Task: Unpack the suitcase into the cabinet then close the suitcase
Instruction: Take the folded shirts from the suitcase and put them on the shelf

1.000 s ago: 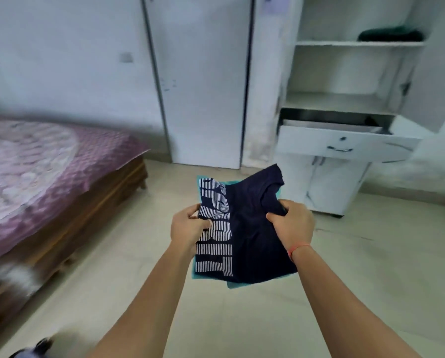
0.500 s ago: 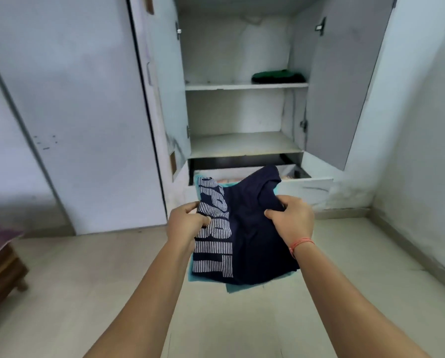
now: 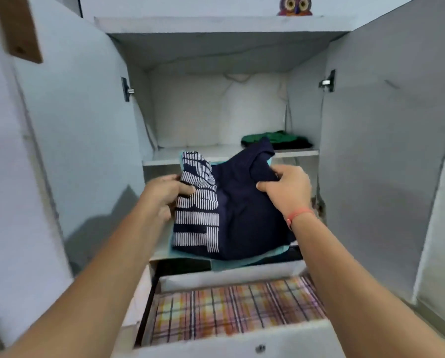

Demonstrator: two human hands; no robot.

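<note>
I hold a folded navy shirt with white striped lettering, stacked on a light teal garment, in front of the open white cabinet. My left hand grips the stack's left edge, thumb on top. At the upper right edge my right hand pinches the navy fabric. The stack hangs at the level of the cabinet's lower shelf, above the pulled-out drawer. The suitcase is out of view.
A folded green garment lies at the right of the upper shelf. A plaid cloth fills the open drawer. Both cabinet doors stand open at the sides. An owl figure sits on top.
I have turned from the bed side and walked up to the cabinet. The clothes stack, still gripped by both hands, is now right at the cabinet opening above the drawer.
</note>
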